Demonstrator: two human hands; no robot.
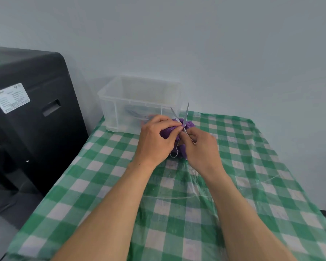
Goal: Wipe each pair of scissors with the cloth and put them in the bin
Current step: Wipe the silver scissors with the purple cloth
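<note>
So the slim all-metal scissors (186, 116) are up off the table between my two hands, blades spread in a V with the tips pointing to 12 o'clock. One finger ring hangs down at 6. My left hand (156, 140) is curled round the fuzzy purple cloth (167, 132) and pinching it onto the metal near the pivot. My right hand (201, 147) has its fingers closed on one handle shank at about 4 o'clock from the pivot.

My guess is they're light and stiff, but thin bare steel is slippery. The open points are the bit to respect, so I'd keep my hold down on the shank or ring and let the soft cloth do the sliding toward the tips.

The clear plastic bin (109, 102) sits at 11 o'clock, just beyond my left knuckles. There's something colourful in it, too blurry through the wall to call. Its rim is higher than my hands, so the scissors need a lift to get over it.

There's lots of open green-and-white checked tablecloth (105, 166) from 3 round to 6. The table edge and a big black cabinet (26, 119) are over at 9, and the grey wall is right behind the bin.
</note>
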